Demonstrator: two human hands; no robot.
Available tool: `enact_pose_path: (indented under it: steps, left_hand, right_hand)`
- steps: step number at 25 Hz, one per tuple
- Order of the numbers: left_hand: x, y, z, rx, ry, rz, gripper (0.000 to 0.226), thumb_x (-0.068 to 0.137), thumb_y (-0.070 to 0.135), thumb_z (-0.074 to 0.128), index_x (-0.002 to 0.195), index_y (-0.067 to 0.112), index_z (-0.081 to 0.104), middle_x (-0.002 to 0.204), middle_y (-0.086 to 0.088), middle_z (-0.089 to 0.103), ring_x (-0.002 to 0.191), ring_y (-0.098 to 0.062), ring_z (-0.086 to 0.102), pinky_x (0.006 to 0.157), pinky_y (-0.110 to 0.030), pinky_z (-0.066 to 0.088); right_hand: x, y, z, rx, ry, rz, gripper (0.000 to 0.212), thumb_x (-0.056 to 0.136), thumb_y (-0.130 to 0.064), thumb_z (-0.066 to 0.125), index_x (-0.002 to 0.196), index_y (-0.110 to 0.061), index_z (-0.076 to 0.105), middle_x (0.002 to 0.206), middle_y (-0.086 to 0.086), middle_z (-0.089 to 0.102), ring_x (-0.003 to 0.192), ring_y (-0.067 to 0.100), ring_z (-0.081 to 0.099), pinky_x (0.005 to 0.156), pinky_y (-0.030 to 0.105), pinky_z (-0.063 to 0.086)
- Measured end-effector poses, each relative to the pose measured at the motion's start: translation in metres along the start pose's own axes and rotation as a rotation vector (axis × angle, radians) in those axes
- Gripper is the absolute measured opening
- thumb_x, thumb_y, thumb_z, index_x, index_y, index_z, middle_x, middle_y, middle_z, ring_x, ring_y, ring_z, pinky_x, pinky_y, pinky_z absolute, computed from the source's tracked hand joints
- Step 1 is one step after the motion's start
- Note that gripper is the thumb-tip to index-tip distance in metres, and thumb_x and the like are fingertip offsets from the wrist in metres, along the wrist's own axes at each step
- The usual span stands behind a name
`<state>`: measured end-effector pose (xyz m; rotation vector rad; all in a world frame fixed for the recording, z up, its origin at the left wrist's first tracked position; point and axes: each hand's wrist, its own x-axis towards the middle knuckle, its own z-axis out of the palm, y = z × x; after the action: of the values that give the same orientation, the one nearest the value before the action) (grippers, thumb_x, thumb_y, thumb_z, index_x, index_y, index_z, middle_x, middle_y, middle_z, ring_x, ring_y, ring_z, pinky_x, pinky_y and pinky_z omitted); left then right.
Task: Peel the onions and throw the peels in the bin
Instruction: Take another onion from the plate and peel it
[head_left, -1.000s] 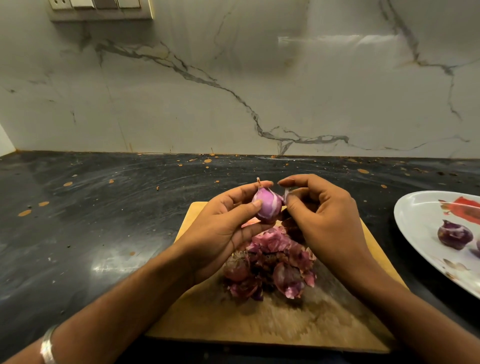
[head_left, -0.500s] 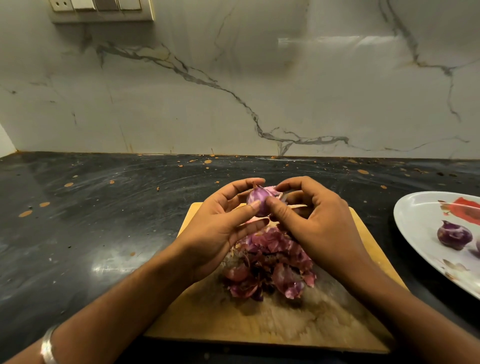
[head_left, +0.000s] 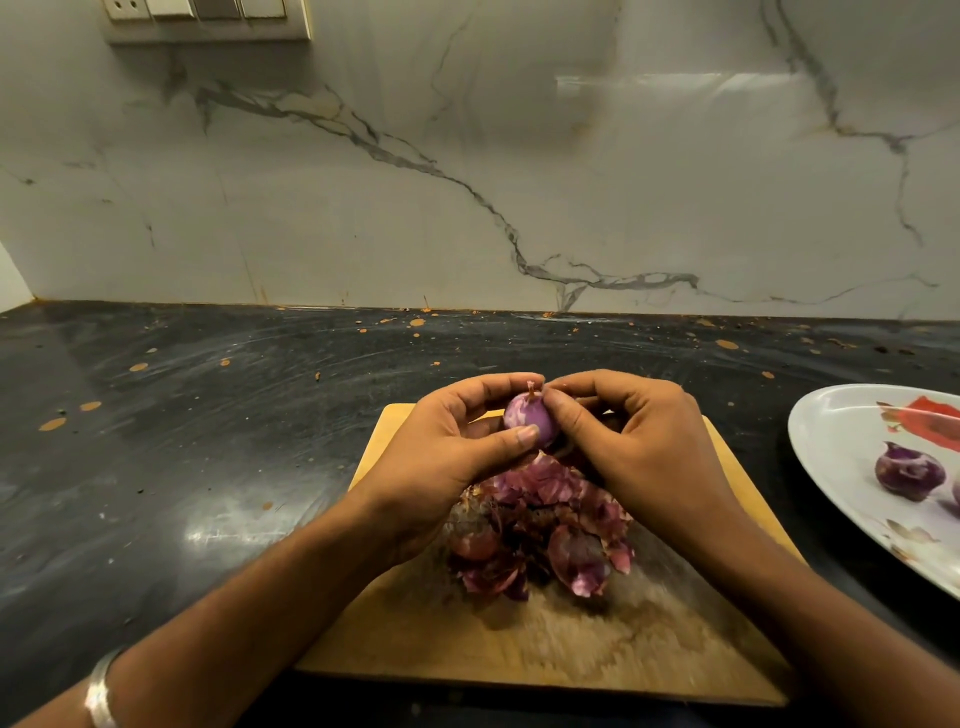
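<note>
A small purple onion (head_left: 527, 420) with a dry stem tip is held above the wooden cutting board (head_left: 582, 649). My left hand (head_left: 447, 457) grips it from the left, thumb across its lower front. My right hand (head_left: 634, 447) meets it from the right, with thumb and forefinger pinching at the onion's top right side by the stem. A heap of purple onion peels (head_left: 540, 530) lies on the board just under both hands. No bin is in view.
A white plate (head_left: 852, 452) with a red flower print sits at the right edge and carries a peeled onion (head_left: 909, 472). The board lies on a dark speckled counter (head_left: 208, 441) backed by a marble wall. A switch panel (head_left: 208, 15) hangs top left.
The onion has been turned in my left hand, so its stem points up again. My right hand's fingers have shifted from the onion's front up to its top by the stem.
</note>
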<state>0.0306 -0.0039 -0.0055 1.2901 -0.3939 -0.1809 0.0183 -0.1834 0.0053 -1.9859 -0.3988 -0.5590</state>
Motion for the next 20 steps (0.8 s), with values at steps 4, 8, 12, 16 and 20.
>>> enact_pose_path:
  steps: [4,8,12,16,20]
  left_hand:
    - [-0.002,-0.0006,0.0028,0.045,0.008,-0.001,0.043,0.085,-0.009,0.065,0.125,0.006,0.062,0.116,-0.013,0.072,0.107,-0.026,0.07,0.085,-0.029,0.058]
    - [-0.0038,-0.0009,0.0044,0.034,0.015,0.001,0.04,0.084,-0.01,0.064,0.122,0.005,0.063,0.113,-0.014,0.073,0.106,-0.026,0.07,0.085,-0.029,0.059]
    - [-0.0041,0.0002,0.0049,0.015,-0.001,-0.004,0.041,0.081,-0.006,0.066,0.121,0.006,0.063,0.111,-0.012,0.074,0.105,-0.025,0.071,0.085,-0.028,0.058]
    - [-0.0017,-0.0006,0.0053,-0.107,0.019,-0.015,0.045,0.076,0.002,0.066,0.121,0.005,0.063,0.123,-0.015,0.069,0.11,-0.026,0.069,0.086,-0.03,0.059]
    - [0.0019,-0.0006,0.0023,-0.17,0.038,-0.027,0.045,0.077,0.003,0.066,0.122,0.006,0.063,0.128,-0.014,0.066,0.111,-0.027,0.068,0.087,-0.031,0.059]
  right_hand:
    - [0.0002,0.0012,0.0025,-0.134,0.023,-0.062,0.01,0.091,-0.016,0.069,0.085,-0.018,0.077,0.069,-0.009,0.072,0.064,0.008,0.066,0.057,0.03,0.052]
    - [-0.0002,0.0025,0.0028,-0.1,0.039,-0.033,0.008,0.085,-0.015,0.074,0.077,-0.017,0.076,0.065,-0.006,0.071,0.059,0.012,0.065,0.054,0.036,0.052]
    - [-0.0017,0.0007,0.004,-0.07,0.067,-0.005,0.011,0.081,-0.015,0.078,0.072,-0.02,0.074,0.063,-0.005,0.071,0.056,0.012,0.065,0.052,0.034,0.053]
    - [-0.0006,0.0049,0.0041,0.062,0.087,0.136,0.009,0.08,-0.015,0.079,0.074,-0.018,0.074,0.063,-0.002,0.072,0.054,0.009,0.066,0.05,0.03,0.054]
    - [-0.0009,0.0063,0.0058,0.2,0.037,0.179,0.005,0.09,-0.021,0.072,0.09,-0.018,0.076,0.077,-0.001,0.076,0.071,0.012,0.073,0.062,0.028,0.058]
